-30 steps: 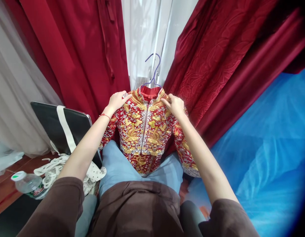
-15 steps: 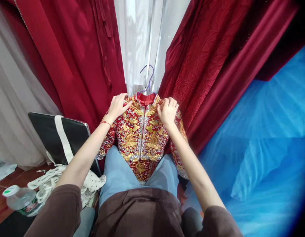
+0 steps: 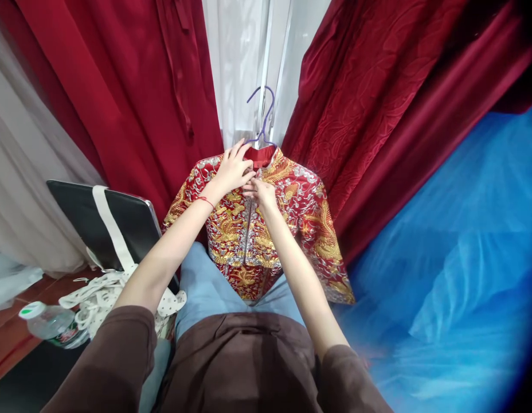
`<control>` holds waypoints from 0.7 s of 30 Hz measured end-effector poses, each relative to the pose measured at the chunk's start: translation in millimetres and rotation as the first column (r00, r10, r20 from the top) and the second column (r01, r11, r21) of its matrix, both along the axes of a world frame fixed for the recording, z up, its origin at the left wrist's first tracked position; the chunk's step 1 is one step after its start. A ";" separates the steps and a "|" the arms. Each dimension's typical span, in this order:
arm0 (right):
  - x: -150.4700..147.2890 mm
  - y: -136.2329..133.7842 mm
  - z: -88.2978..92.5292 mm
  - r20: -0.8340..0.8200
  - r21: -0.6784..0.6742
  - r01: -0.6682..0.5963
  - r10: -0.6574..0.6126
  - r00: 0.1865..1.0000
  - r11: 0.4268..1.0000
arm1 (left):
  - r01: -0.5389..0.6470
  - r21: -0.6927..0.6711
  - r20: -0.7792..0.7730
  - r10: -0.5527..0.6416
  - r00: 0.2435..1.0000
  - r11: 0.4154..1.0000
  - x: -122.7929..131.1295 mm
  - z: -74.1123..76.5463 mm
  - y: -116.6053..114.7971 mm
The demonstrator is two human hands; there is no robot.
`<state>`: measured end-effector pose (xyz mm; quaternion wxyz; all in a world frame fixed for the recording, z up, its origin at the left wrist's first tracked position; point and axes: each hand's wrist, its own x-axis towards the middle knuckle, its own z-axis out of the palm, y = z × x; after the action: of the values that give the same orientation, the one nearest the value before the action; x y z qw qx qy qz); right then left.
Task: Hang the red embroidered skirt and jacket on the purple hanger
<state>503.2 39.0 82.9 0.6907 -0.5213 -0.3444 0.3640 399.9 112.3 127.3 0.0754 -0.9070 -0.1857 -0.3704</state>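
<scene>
In the head view, the free space around the jacket [image 3: 235, 226] is rather narrow. A red curtain [image 3: 120, 97] stands behind it on the left, a patterned red curtain [image 3: 356, 115] on the right, and beyond its right sleeve [image 3: 330, 252] the blue fabric [image 3: 455, 246] spreads widely. A black panel [image 3: 77, 209] with a white strap [image 3: 111, 229] leans near the left side. The jacket is on a purple hanger [image 3: 269, 109], before the person's light-blue trousers [image 3: 206, 275]. It is red, thickly embroidered in gold and silver, with a front zip [image 3: 247, 235]. The left hand [image 3: 232, 170] has its fingers bent at the collar; the right hand [image 3: 261, 191] has its fingers curled just beside them. Whether either one grips the cloth, one cannot tell.
</scene>
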 end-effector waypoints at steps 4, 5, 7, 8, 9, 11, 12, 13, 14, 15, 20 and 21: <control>-5.2 -2.0 -4.2 -0.014 0.063 -0.007 0.008 1.000 0.998 | 0.010 -0.079 -0.025 -0.012 1.000 0.997 -1.4 0.3 -4.6; -5.9 -2.2 -7.3 0.009 0.087 -0.013 0.012 1.000 0.996 | 0.013 -0.083 -0.030 -0.016 0.999 0.996 -1.7 -0.1 -4.7; -6.7 -2.2 -16.1 0.057 0.135 -0.023 0.016 0.998 0.991 | 0.015 -0.072 -0.033 -0.017 0.999 0.997 -3.2 -1.1 -4.0; -7.3 -2.3 -21.9 0.074 0.151 -0.023 0.012 0.997 0.988 | 0.014 -0.062 -0.031 -0.016 0.999 0.998 -4.3 -1.7 -3.4; -8.2 -2.6 -28.9 0.088 0.155 -0.021 0.007 0.996 0.988 | 0.012 -0.050 -0.026 -0.014 1.000 0.999 -5.8 -2.3 -2.7; -11.4 -4.4 -47.3 0.116 0.134 -0.009 -0.006 0.993 0.991 | 0.009 -0.032 -0.017 -0.010 1.000 0.999 -9.5 -3.9 -1.7; -13.7 -5.9 -59.0 0.136 0.111 -0.003 -0.012 0.991 0.994 | 0.006 -0.026 -0.011 -0.007 1.000 1.000 -11.6 -5.1 -1.6; -16.2 -7.8 -72.6 0.164 0.091 0.010 -0.025 0.986 0.996 | -0.001 -0.024 -0.003 0.001 1.000 1.000 -13.5 -6.7 -2.1; -19.1 -10.2 -87.9 0.191 0.072 0.033 -0.047 0.980 0.997 | -0.014 -0.026 0.010 0.015 1.000 1.000 -15.2 -9.0 -3.3; -22.0 -12.9 -104.7 0.220 0.049 0.061 -0.070 0.973 0.997 | -0.033 -0.031 0.031 0.034 0.999 0.999 -16.6 -12.3 -5.6; -39.3 -36.2 -200.6 0.395 -0.356 0.140 0.013 0.919 0.924 | -0.170 -0.136 0.198 0.195 0.961 0.976 -13.9 -52.3 -32.8; -43.3 -42.9 -218.8 0.411 -0.420 0.148 0.043 0.910 0.895 | -0.192 -0.169 0.212 0.226 0.951 0.967 -11.7 -66.3 -39.5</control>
<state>459.8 -3.9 -136.0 0.4759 -0.7383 -0.3753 0.2959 388.2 72.8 61.0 0.0257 -0.8364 -0.3150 -0.4478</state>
